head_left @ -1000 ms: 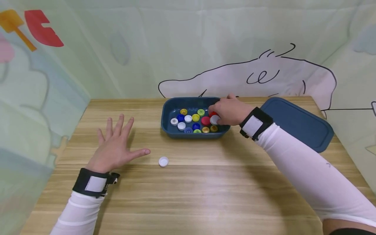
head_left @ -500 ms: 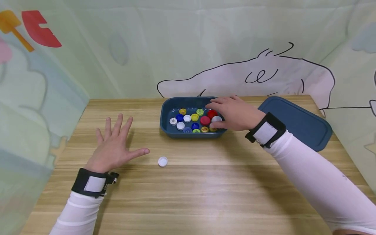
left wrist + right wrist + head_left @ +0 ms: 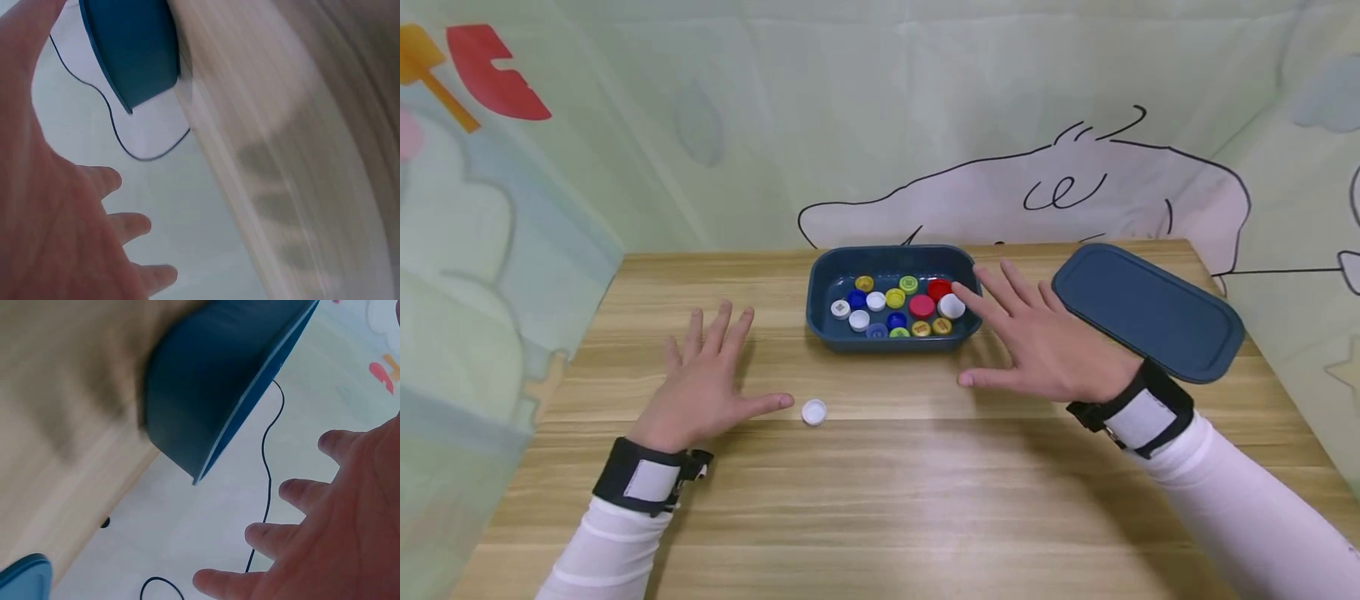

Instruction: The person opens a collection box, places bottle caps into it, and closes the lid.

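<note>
A dark blue box (image 3: 895, 344) near the table's far edge holds several bottle caps, among them a red cap (image 3: 922, 306), a yellow cap (image 3: 895, 298) and a white cap (image 3: 951, 307). Another white bottle cap (image 3: 814, 412) lies alone on the wood, just right of the left thumb. My left hand (image 3: 703, 396) is spread over the table left of the box, holding nothing. Fingers spread, my right hand (image 3: 1045, 337) hovers by the box's right end with nothing in it. In the right wrist view the box (image 3: 206, 381) shows its outer wall, the fingers apart from it.
The blue lid (image 3: 1150, 312) lies flat and angled at the back right of the wooden table (image 3: 880, 500). A printed curtain (image 3: 760, 125) hangs right behind the table's far edge.
My right hand has come out of the box and moved right and toward me, its fingers spreading. The pale cap it touched lies in the box. My left hand has shifted slightly right.
</note>
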`<state>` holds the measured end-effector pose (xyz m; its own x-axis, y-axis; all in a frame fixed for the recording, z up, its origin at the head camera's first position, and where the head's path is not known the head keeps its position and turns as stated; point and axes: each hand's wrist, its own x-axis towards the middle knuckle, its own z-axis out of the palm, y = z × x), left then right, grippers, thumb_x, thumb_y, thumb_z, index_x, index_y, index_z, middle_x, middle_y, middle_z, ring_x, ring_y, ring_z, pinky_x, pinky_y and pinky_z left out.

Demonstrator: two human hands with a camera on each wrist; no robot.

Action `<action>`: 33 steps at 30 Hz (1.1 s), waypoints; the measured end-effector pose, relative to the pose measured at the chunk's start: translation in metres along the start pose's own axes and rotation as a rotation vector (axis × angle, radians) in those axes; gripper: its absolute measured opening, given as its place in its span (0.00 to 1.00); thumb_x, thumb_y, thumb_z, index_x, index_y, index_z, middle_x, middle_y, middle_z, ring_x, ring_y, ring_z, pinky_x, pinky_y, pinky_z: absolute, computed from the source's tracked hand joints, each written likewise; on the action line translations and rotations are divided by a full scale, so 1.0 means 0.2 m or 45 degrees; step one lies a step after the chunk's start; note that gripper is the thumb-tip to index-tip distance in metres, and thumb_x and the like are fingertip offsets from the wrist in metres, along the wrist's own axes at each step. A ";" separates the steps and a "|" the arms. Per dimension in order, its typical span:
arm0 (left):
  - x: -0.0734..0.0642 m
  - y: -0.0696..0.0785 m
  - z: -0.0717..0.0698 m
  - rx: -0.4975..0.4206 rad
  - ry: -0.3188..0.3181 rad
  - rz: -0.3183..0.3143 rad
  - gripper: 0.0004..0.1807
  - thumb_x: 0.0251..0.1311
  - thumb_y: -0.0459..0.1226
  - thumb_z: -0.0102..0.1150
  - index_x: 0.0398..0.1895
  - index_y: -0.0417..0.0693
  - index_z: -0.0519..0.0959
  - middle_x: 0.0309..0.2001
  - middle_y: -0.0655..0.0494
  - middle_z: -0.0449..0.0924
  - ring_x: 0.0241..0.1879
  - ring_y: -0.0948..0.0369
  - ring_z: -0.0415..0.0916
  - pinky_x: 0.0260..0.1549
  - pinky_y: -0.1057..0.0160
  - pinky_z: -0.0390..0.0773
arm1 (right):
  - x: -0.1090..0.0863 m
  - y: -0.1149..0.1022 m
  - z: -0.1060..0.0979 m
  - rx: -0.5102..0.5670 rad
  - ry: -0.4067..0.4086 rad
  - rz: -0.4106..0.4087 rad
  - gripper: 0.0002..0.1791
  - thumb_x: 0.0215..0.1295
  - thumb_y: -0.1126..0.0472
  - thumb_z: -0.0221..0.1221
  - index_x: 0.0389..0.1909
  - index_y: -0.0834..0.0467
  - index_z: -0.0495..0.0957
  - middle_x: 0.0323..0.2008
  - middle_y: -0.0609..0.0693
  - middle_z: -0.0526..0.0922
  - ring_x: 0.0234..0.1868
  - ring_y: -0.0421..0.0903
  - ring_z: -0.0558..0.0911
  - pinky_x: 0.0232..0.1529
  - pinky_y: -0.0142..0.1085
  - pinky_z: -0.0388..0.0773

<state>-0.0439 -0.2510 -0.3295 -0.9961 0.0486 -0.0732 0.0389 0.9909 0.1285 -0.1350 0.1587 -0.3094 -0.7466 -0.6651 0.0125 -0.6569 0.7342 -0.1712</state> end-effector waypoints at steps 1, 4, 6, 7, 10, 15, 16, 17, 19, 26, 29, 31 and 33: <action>0.00 0.01 0.01 -0.016 0.004 0.027 0.67 0.31 0.81 0.45 0.75 0.59 0.43 0.75 0.47 0.37 0.73 0.39 0.30 0.61 0.27 0.38 | -0.02 0.00 0.01 0.001 -0.005 0.005 0.55 0.46 0.18 0.45 0.72 0.33 0.35 0.75 0.41 0.30 0.75 0.49 0.28 0.66 0.66 0.43; -0.01 0.07 0.04 -0.062 0.023 0.135 0.62 0.32 0.79 0.52 0.71 0.55 0.57 0.70 0.48 0.55 0.71 0.45 0.49 0.65 0.37 0.52 | -0.09 -0.01 0.02 0.012 -0.009 0.014 0.55 0.47 0.19 0.47 0.72 0.34 0.35 0.75 0.41 0.30 0.75 0.49 0.28 0.68 0.64 0.40; -0.02 0.12 0.06 -0.112 0.030 0.212 0.56 0.34 0.75 0.57 0.66 0.53 0.64 0.64 0.52 0.64 0.64 0.52 0.60 0.63 0.46 0.62 | -0.12 -0.02 0.03 0.026 -0.003 0.017 0.55 0.47 0.20 0.48 0.73 0.34 0.36 0.75 0.42 0.31 0.75 0.49 0.28 0.67 0.65 0.40; -0.02 0.14 0.08 -0.132 0.028 0.243 0.53 0.35 0.73 0.60 0.64 0.53 0.66 0.61 0.55 0.67 0.61 0.56 0.63 0.62 0.49 0.66 | -0.13 -0.02 0.03 0.025 0.000 0.017 0.55 0.47 0.20 0.49 0.73 0.34 0.36 0.75 0.42 0.32 0.75 0.49 0.28 0.67 0.65 0.40; -0.03 0.19 0.11 -0.176 -0.005 0.311 0.45 0.40 0.65 0.65 0.62 0.54 0.69 0.54 0.59 0.71 0.53 0.62 0.69 0.56 0.57 0.73 | -0.17 -0.03 0.03 0.021 0.016 0.025 0.55 0.46 0.20 0.50 0.73 0.34 0.37 0.75 0.43 0.33 0.75 0.48 0.28 0.66 0.66 0.42; -0.02 0.24 0.14 -0.216 -0.062 0.355 0.32 0.49 0.54 0.67 0.56 0.52 0.74 0.47 0.61 0.73 0.41 0.67 0.70 0.44 0.66 0.77 | -0.22 -0.05 0.04 0.011 0.046 0.019 0.55 0.46 0.21 0.51 0.73 0.35 0.40 0.75 0.44 0.36 0.75 0.48 0.29 0.67 0.65 0.43; -0.02 0.24 0.14 -0.221 -0.069 0.360 0.29 0.49 0.52 0.67 0.54 0.52 0.76 0.45 0.61 0.72 0.39 0.67 0.70 0.42 0.67 0.76 | -0.23 -0.06 0.04 0.009 0.054 0.009 0.55 0.46 0.21 0.51 0.73 0.36 0.40 0.75 0.45 0.37 0.75 0.49 0.30 0.68 0.64 0.43; -0.02 0.24 0.15 -0.226 -0.077 0.362 0.26 0.50 0.50 0.67 0.52 0.52 0.77 0.44 0.62 0.73 0.38 0.67 0.70 0.41 0.68 0.76 | -0.23 -0.06 0.04 0.008 0.057 0.005 0.55 0.46 0.21 0.51 0.73 0.37 0.40 0.75 0.45 0.38 0.75 0.49 0.30 0.68 0.63 0.42; -0.02 0.24 0.16 -0.230 -0.092 0.363 0.21 0.51 0.48 0.66 0.48 0.52 0.78 0.41 0.62 0.72 0.36 0.68 0.69 0.38 0.69 0.75 | -0.24 -0.06 0.04 0.008 0.063 0.000 0.56 0.46 0.21 0.51 0.73 0.37 0.41 0.75 0.46 0.38 0.75 0.49 0.31 0.69 0.62 0.41; -0.02 0.25 0.15 -0.257 -0.154 0.343 0.14 0.54 0.44 0.65 0.43 0.52 0.79 0.37 0.64 0.74 0.34 0.69 0.70 0.37 0.70 0.75 | -0.26 -0.08 0.05 0.006 0.054 0.012 0.56 0.45 0.20 0.50 0.73 0.36 0.41 0.75 0.45 0.37 0.75 0.49 0.30 0.68 0.64 0.41; -0.02 0.24 0.12 -0.272 -0.134 0.331 0.14 0.54 0.44 0.64 0.43 0.53 0.78 0.37 0.65 0.75 0.34 0.67 0.71 0.36 0.69 0.76 | -0.27 -0.08 0.06 -0.001 0.055 0.015 0.56 0.45 0.20 0.50 0.73 0.37 0.41 0.75 0.46 0.38 0.75 0.49 0.30 0.69 0.63 0.38; -0.01 0.23 0.09 -0.283 -0.106 0.321 0.13 0.54 0.44 0.64 0.42 0.53 0.78 0.37 0.65 0.75 0.35 0.65 0.73 0.36 0.68 0.76 | -0.27 -0.08 0.06 -0.007 0.060 0.017 0.56 0.45 0.19 0.49 0.73 0.37 0.41 0.75 0.46 0.38 0.75 0.49 0.30 0.69 0.62 0.35; 0.01 0.22 0.04 -0.296 -0.079 0.317 0.13 0.55 0.44 0.63 0.43 0.53 0.77 0.37 0.64 0.75 0.36 0.63 0.74 0.36 0.67 0.76 | -0.27 -0.08 0.06 -0.006 0.066 0.019 0.56 0.45 0.19 0.49 0.73 0.37 0.41 0.75 0.46 0.38 0.75 0.50 0.30 0.70 0.61 0.34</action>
<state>-0.0435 -0.2064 -0.3310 -0.9513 0.3002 -0.0704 0.2543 0.8929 0.3716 -0.0831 0.1817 -0.3201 -0.7604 -0.6466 0.0607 -0.6464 0.7445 -0.1667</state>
